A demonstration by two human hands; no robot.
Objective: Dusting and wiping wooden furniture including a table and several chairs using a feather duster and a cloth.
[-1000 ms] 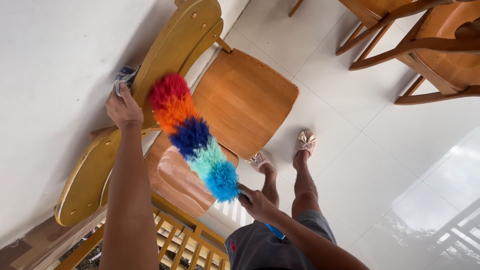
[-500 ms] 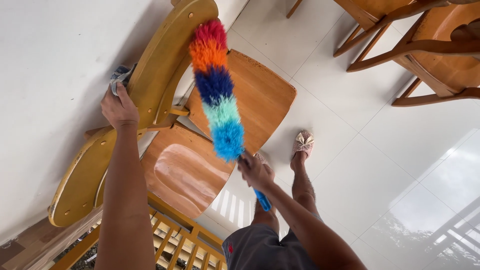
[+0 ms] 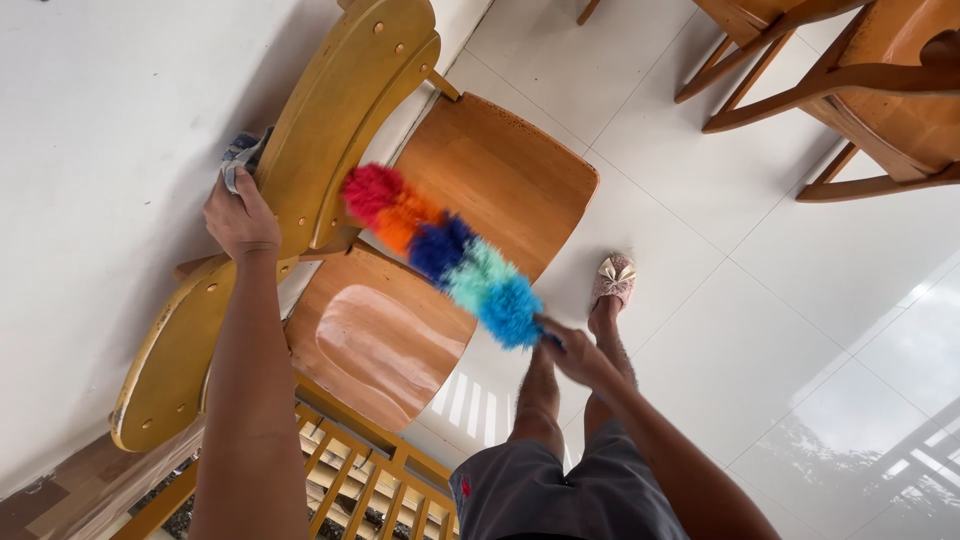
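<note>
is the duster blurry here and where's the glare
Head view: the rainbow duster and right hand are smeared by motion; the left hand and chair seats stay sharp; bright window glare lies on the glossy floor tiles at lower right.

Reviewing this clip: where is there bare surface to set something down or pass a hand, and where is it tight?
Free: the near chair seat, and white floor between the slippered feet and the far chairs. Tight: the far seat under the rainbow duster in the right hand, and the chair back where the left hand presses a cloth.
</note>
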